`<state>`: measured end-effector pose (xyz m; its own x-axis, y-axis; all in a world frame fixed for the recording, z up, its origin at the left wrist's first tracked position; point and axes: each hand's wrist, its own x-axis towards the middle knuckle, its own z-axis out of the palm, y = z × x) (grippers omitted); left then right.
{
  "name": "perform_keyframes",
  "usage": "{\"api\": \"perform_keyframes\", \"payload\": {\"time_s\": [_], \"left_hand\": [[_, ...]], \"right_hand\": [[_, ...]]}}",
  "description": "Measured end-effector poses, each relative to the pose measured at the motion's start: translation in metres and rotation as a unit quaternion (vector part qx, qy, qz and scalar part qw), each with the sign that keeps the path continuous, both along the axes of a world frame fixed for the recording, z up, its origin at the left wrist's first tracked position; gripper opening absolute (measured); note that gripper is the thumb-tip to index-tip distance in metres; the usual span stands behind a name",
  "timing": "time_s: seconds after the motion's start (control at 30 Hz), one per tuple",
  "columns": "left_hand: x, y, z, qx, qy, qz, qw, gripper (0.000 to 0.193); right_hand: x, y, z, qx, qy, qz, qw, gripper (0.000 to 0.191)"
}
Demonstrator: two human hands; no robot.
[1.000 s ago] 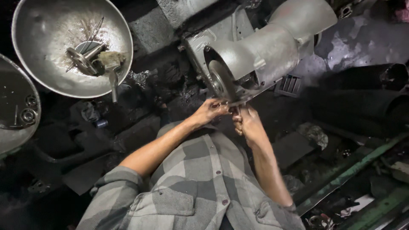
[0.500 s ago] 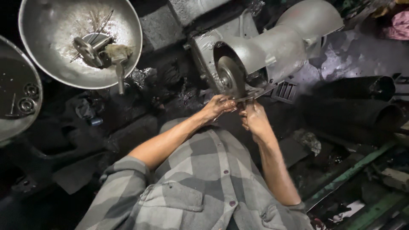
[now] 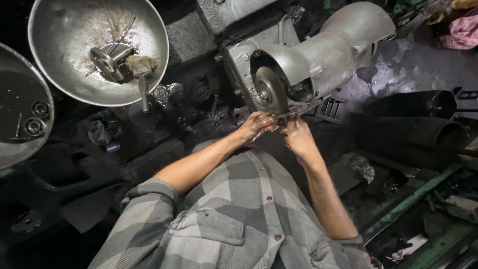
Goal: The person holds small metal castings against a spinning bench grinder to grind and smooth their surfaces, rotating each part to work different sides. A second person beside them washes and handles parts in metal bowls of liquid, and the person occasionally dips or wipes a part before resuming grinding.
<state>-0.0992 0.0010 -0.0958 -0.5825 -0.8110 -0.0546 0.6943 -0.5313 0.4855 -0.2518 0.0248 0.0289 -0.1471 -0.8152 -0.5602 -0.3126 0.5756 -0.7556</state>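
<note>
Both hands meet just below the grinding wheel (image 3: 271,90) of a grey bench grinder (image 3: 318,60), which sits on a dark, greasy surface (image 3: 398,74). The left hand (image 3: 256,124) has its fingers curled and pressed up toward the lower edge of the wheel, and the right hand (image 3: 297,135) is drawn in beside it, fingertips bunched as if pinching something small against the grinder's tool rest (image 3: 298,107) (whatever sits between the fingers is too small and too hidden to make out). The two hands are nearly touching each other. The wheel is a flat grey disc, half shrouded by the curved metal guard of the grinder. The person wears a grey checked shirt (image 3: 239,214) with the sleeves rolled up past the elbows, and both forearms run up toward the machine. To the upper left, well apart from the hands, a wide metal bowl (image 3: 64,30) holds a round metal part (image 3: 105,62), a few thin rods, and a brush (image 3: 140,69). A second bowl (image 3: 15,119) at the far left edge holds two bearings (image 3: 37,117). To the right of the grinder lie dark pipes (image 3: 418,122), and a green metal bar (image 3: 413,199) runs along the lower right.
</note>
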Motion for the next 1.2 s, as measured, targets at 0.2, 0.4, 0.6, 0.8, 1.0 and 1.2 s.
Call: {"api": "perform_keyframes", "payload": {"time_s": [0.2,0.4,0.6,0.8,1.0,1.2], "left_hand": [[0.003,0.001,0.005,0.024,-0.019,-0.004,1.000,0.050],[0.007,-0.001,0.009,0.020,-0.026,-0.014,0.999,0.052],[0.003,-0.002,0.006,-0.002,0.053,0.001,0.999,0.045],[0.001,-0.004,0.017,0.038,0.006,0.013,0.999,0.049],[0.002,-0.005,0.018,-0.001,0.012,0.023,1.000,0.047],[-0.005,-0.004,0.009,-0.006,0.036,0.023,0.999,0.042]], "right_hand": [[-0.001,-0.006,-0.001,0.035,0.018,0.037,0.999,0.039],[-0.010,-0.002,-0.012,-0.219,0.170,0.265,0.924,0.027],[-0.021,-0.003,-0.027,-0.331,0.303,0.349,0.822,0.033],[-0.026,-0.004,-0.034,-0.274,0.307,0.342,0.845,0.029],[-0.034,-0.005,-0.037,-0.358,0.321,0.393,0.784,0.039],[-0.026,-0.003,-0.026,-0.322,0.309,0.347,0.825,0.034]]}}
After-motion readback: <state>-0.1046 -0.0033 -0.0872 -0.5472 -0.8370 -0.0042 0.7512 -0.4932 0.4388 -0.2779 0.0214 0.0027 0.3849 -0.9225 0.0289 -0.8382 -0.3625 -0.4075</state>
